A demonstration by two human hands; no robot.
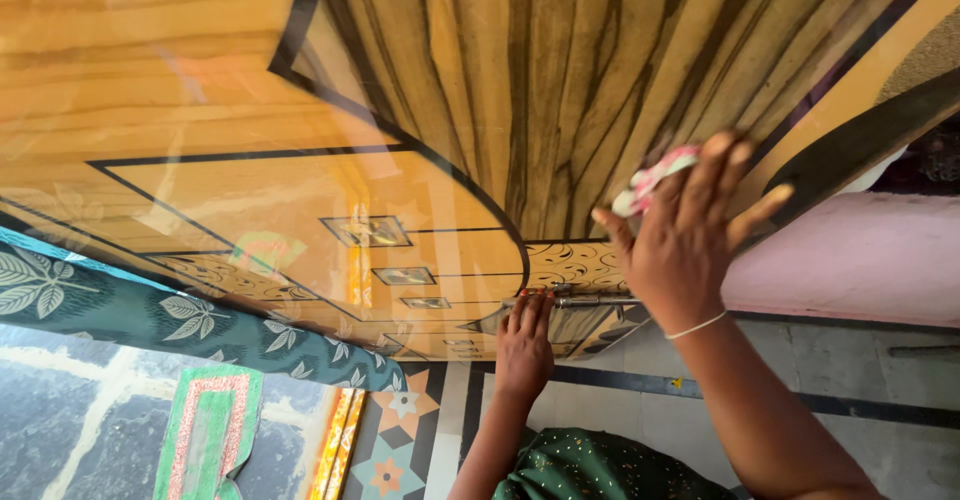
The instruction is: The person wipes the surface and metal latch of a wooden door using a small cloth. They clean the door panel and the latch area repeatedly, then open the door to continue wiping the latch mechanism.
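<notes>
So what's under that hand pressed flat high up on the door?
A pink and white cloth pokes out beneath the right hand, against the glossy wooden door. The palm covers most of the cloth.

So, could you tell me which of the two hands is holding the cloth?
The right hand, pressing a pink-and-white cloth against the door.
</notes>
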